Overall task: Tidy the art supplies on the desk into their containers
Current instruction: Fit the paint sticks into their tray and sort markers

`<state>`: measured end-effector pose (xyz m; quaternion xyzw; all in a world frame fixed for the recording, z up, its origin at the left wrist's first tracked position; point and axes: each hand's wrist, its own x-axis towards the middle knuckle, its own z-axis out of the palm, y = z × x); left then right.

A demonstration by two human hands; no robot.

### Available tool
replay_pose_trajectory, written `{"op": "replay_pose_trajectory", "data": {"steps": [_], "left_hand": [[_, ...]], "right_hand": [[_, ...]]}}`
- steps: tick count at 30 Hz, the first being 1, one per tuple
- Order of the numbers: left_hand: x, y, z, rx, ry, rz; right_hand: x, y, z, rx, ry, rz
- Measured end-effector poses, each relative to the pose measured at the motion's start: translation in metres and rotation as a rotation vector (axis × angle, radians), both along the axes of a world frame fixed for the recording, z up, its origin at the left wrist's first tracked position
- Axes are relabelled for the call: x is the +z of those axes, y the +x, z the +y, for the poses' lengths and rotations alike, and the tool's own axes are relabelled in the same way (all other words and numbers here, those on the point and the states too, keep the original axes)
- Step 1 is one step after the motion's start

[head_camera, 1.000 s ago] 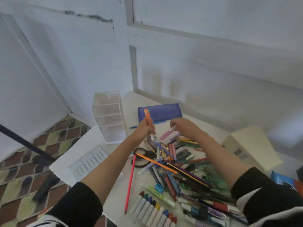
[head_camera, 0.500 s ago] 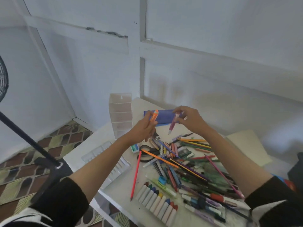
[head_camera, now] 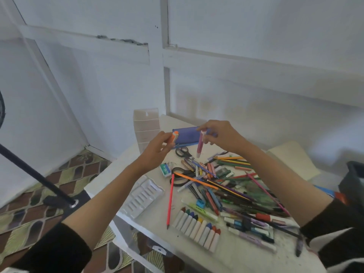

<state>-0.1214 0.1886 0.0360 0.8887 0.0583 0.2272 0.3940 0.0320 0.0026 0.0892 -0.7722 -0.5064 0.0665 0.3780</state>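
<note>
2 hands are raised side by side above the far part of the white desk; the left hand has its fingers curled round 1 short orange-and-white marker, whose cap end points up and away; the right hand pinches the top of 1 pink plastic pen between thumb and fingertips, so the pen hangs almost upright, tip down, clear of the desk; both forearms reach forward out of black sleeves.

Just behind and between the hands lies 1 flat blue fabric pencil pouch; beyond the left hand stands 1 clear plastic organiser with stacked compartments.

Below the hands lie 2 pairs of black-handled scissors, 1 small directly under the pink pen and 1 larger nearer the person; under the left wrist sits 1 green-and-white eraser.

Under the right forearm spreads 1 tangled pile of coloured pencils and pens, too many and too overlapped to count; 1 long red pencil lies apart on its left-hand side; 1 small blue sharpener sits in the pile.

Nearer the person, between the forearms, is 1 row of roughly 9 white-wrapped crayons; beside the left forearm lies 1 white plastic palette tray.

Right of the right forearm sits 1 cream cardboard box.
</note>
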Motion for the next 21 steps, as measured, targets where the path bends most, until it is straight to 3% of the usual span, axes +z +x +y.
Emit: {"op": "replay_pose_trajectory", "data": {"steps": [6, 14, 17, 21], "left_hand": [[0.018, -0.03, 0.014, 0.084, 0.038, -0.085], [0.043, -0.06, 0.029, 0.322, 0.018, -0.478], [0.035, -0.058, 0.043, 0.37, 0.089, -0.453], [0.016, -0.047, 0.066, 0.348, 0.333, -0.312]], "right_hand": [[0.004, -0.023, 0.024, 0.045, 0.133, -0.051], [0.018, -0.062, 0.071, 0.093, 0.395, -0.116], [0.015, -0.07, 0.094, 0.091, 0.41, -0.177], [0.008, -0.076, 0.12, 0.122, 0.213, -0.266]]}}
